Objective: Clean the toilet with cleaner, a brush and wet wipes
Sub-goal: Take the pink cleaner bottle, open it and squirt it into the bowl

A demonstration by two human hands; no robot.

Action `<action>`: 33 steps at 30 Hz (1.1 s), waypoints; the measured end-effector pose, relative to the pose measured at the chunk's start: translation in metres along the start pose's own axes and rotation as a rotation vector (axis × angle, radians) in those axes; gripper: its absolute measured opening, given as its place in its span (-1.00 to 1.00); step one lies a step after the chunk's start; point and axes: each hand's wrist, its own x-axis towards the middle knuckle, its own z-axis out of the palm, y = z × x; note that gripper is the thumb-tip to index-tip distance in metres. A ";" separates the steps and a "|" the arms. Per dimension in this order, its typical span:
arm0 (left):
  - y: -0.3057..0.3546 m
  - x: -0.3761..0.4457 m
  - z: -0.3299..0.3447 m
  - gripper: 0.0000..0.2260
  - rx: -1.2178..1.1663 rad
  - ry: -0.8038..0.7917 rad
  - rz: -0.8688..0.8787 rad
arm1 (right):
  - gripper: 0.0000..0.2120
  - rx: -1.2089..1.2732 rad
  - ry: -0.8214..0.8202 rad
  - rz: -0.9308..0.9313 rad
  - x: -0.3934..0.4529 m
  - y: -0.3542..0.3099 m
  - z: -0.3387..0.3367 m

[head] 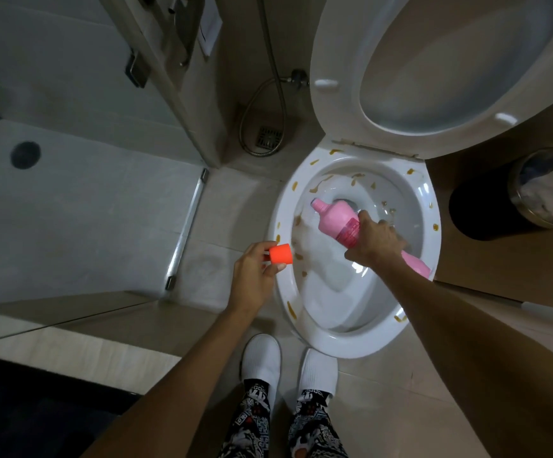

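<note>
The white toilet bowl stands open in front of me, seat and lid raised, with brown stains dotted round its rim and inner wall. My right hand grips a pink cleaner bottle round its middle. The bottle is tipped over the bowl with its uncapped neck pointing down and to the left. My left hand holds the bottle's orange cap between thumb and fingers, just left of the bowl's rim.
A dark waste bin with crumpled paper stands right of the toilet. A metal hose and floor drain lie behind the bowl on the left. The glass shower enclosure fills the left side. My white-socked feet stand before the bowl.
</note>
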 end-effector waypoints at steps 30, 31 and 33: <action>0.055 -0.005 0.032 -0.66 0.041 -0.145 0.050 | -0.31 -0.110 -0.183 0.126 -0.118 0.137 0.033; 0.056 -0.005 0.034 -0.66 0.037 -0.147 0.050 | -0.30 -0.091 -0.178 0.145 -0.117 0.141 0.030; 0.057 -0.006 0.040 -0.66 0.024 -0.147 0.046 | -0.28 -0.068 -0.165 0.186 -0.112 0.148 0.023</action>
